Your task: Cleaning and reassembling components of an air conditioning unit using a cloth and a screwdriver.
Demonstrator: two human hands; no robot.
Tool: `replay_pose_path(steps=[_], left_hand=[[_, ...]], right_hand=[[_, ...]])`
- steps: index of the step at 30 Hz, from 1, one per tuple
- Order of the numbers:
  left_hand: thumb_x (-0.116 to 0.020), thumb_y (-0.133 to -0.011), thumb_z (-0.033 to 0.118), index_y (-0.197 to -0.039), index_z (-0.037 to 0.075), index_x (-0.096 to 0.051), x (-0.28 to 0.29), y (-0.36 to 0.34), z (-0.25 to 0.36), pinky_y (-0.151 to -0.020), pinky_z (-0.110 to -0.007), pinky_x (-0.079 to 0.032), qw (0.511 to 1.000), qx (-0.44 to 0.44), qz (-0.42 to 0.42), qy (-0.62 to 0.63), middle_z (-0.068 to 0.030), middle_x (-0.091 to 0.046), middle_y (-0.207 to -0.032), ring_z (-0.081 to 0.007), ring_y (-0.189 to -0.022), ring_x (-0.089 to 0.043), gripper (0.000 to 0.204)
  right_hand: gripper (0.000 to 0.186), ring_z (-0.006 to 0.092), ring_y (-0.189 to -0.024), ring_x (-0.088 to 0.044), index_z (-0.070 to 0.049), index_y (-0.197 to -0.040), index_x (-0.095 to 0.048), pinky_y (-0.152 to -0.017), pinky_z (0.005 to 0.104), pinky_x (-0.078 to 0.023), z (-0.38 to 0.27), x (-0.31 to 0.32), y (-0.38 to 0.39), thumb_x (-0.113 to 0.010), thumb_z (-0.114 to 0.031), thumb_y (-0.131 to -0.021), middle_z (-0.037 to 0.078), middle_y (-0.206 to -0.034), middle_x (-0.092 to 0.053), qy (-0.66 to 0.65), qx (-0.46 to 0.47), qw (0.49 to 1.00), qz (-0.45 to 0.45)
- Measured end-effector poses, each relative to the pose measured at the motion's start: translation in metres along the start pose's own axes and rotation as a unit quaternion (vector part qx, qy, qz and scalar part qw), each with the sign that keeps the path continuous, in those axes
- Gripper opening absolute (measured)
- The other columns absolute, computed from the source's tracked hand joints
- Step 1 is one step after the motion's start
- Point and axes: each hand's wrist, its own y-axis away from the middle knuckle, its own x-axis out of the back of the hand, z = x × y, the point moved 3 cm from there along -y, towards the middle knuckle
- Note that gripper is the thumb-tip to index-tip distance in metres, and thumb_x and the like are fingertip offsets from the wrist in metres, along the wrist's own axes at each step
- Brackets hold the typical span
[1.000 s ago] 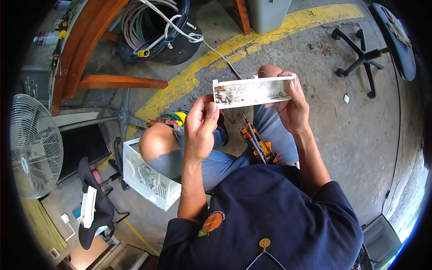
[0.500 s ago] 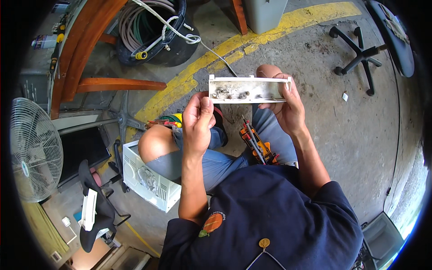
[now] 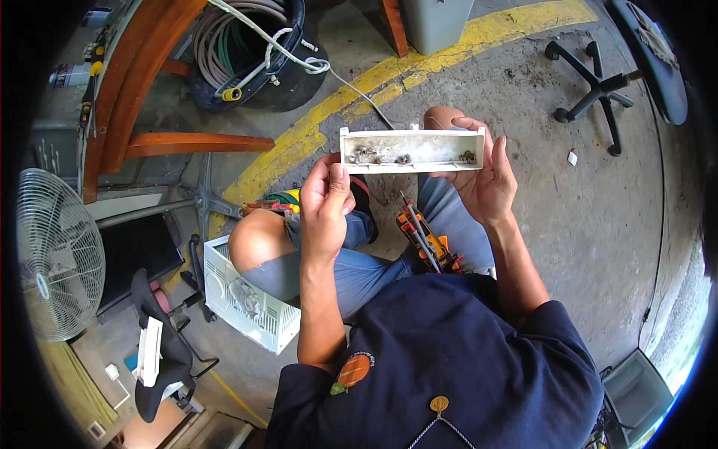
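A long white plastic tray (image 3: 411, 147) with dirty inner faces and several small dark bits, too small to name, is held level in front of me. My left hand (image 3: 326, 206) is closed on its left end, thumb at the front lower corner. My right hand (image 3: 486, 176) supports the right end with fingers behind and under it, the thumb raised beside the end. An orange-and-black tool holder (image 3: 437, 251) with screwdrivers lies on my jeans below. Red-and-yellow handled tools (image 3: 277, 207) show behind my left knee. A white vented casing (image 3: 280, 329) stands beside that knee.
A tub of coiled hose (image 3: 292, 86), wooden frame (image 3: 194, 147), wire-grille fan (image 3: 60, 239), dark screen (image 3: 142, 247) and chair (image 3: 142, 284) holding white parts are left and ahead. A grey bin (image 3: 441, 19) is at top. An overturned office chair (image 3: 594, 90) lies right.
The tray has moved slightly left and tilted to show more of its inside. My right thumb has lifted off the tray's front. The small bits inside have shifted.
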Motion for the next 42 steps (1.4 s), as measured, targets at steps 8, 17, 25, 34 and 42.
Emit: replay_pose_path(steps=[8,17,25,34,42], left_hand=[[-0.049,-0.116,0.019,-0.121,0.003,-0.061,0.006,0.0,-0.004,-0.057,-0.017,-0.031,1.0,-0.004,0.0,0.008,0.0056,-0.042,-0.077,-0.0021,-0.066,-0.031,0.02],[-0.049,-0.117,0.022,-0.121,0.006,-0.062,0.018,0.0,-0.009,-0.057,-0.017,-0.031,0.998,0.024,0.03,0.039,0.0059,-0.043,-0.077,-0.0016,-0.066,-0.032,0.02],[-0.05,-0.117,0.021,-0.119,0.006,-0.061,0.02,0.0,-0.008,-0.057,-0.017,-0.03,1.0,0.002,0.008,0.024,0.0061,-0.043,-0.078,-0.0016,-0.066,-0.033,0.019],[-0.052,-0.116,0.021,-0.119,0.006,-0.061,0.02,-0.001,-0.008,-0.057,-0.017,-0.029,0.999,0.002,0.009,0.046,0.0068,-0.044,-0.078,-0.0013,-0.066,-0.033,0.018],[-0.059,-0.111,0.03,-0.093,0.003,-0.064,0.036,0.035,0.014,-0.056,-0.032,-0.035,0.977,-0.078,0.171,-0.096,-0.001,-0.057,-0.075,-0.0118,-0.064,-0.045,0.033]], right_hand=[[0.073,0.0335,-0.118,-0.072,-0.003,-0.158,-0.035,-0.095,0.0412,-0.065,-0.001,-0.006,-0.001,-0.028,-0.06,-0.114,0.025,-0.143,-0.061,0.003,0.004,1.0,-0.002],[0.073,0.0334,-0.141,-0.052,-0.001,-0.166,-0.029,-0.105,0.0521,-0.06,-0.001,-0.013,-0.006,-0.034,-0.052,-0.115,0.017,-0.162,-0.033,0.032,-0.006,0.998,-0.05],[0.071,0.0327,-0.143,-0.049,-0.003,-0.169,-0.025,-0.105,0.0543,-0.059,0.001,-0.011,-0.008,-0.036,-0.047,-0.115,0.016,-0.163,-0.033,0.02,-0.006,0.999,-0.037],[0.068,0.0328,-0.141,-0.053,-0.006,-0.17,-0.025,-0.101,0.0512,-0.061,0.002,-0.007,-0.016,-0.04,-0.043,-0.114,0.016,-0.161,-0.041,0.013,-0.013,1.0,-0.025],[0.075,0.032,-0.12,-0.068,-0.004,-0.171,-0.021,-0.091,0.0394,-0.061,-0.012,-0.043,-0.018,-0.047,-0.045,-0.114,0.023,-0.156,-0.052,0.116,-0.086,0.984,-0.101]])
